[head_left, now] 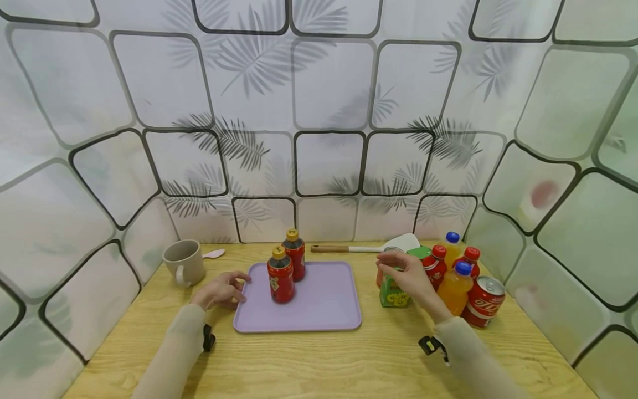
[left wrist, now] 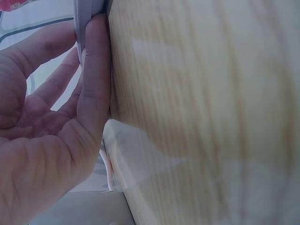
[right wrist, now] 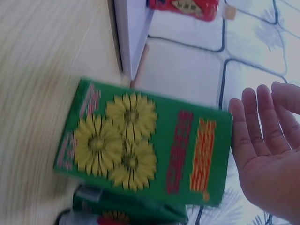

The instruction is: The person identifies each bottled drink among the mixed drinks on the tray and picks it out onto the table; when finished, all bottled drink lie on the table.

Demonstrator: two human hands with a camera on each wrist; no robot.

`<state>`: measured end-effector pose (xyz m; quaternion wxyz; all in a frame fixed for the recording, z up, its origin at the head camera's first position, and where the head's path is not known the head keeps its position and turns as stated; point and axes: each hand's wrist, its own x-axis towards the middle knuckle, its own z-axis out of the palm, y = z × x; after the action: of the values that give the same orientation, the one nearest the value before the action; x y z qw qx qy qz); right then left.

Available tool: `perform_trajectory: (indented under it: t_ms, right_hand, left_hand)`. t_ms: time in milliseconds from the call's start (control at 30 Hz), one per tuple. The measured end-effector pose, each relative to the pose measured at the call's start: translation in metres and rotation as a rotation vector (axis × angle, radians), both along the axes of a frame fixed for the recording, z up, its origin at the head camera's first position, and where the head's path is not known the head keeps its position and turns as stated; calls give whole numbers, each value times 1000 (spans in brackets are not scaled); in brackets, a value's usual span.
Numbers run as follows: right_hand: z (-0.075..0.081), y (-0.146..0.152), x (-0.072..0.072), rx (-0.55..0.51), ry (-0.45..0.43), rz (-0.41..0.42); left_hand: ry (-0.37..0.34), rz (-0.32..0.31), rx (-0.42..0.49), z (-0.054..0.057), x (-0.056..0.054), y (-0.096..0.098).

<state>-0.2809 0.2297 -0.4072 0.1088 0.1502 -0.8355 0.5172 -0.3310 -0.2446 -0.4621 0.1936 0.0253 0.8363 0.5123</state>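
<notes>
My left hand (head_left: pixel 221 289) holds the left rim of a lilac tray (head_left: pixel 319 310), fingers bent at its edge; the left wrist view shows the tray edge (left wrist: pixel 82 23) between them. Two red bottles with yellow caps, one in front (head_left: pixel 281 280) and one behind (head_left: pixel 296 260), stand upright on the tray. To the right, my right hand (head_left: pixel 406 272) hovers at the top of a green drink carton with yellow flowers (right wrist: pixel 140 140). Its fingers are gently curved, with nothing between them. Whether the little finger touches the carton, I cannot tell.
At right crowd red-capped bottles (head_left: pixel 435 266), orange drink bottles with blue caps (head_left: pixel 454 291) and a red cola can (head_left: pixel 483 302). A wooden-handled spatula (head_left: pixel 331 249) lies behind the tray. At left stand a grey mug (head_left: pixel 185 260) and a pink spoon (head_left: pixel 214 254). Patterned curtain surrounds the table.
</notes>
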Motion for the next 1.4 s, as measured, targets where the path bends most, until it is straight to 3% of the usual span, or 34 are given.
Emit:
perform_trajectory:
  t_ms: [267, 667, 1067, 1400]
  right_hand:
    - [-6, -24, -3, -47, 26, 127]
    - [-23, -59, -10, -98, -70, 229]
    - [-32, -92, -16, -137, -229, 303]
    - [-14, -121, -9, -149, -251, 327]
  left_hand:
    - [1, 3, 1, 1, 0, 1]
    - [-3, 0, 0, 4, 0, 1]
    - [-7, 5, -12, 5, 0, 2]
    - [5, -7, 25, 1, -2, 1]
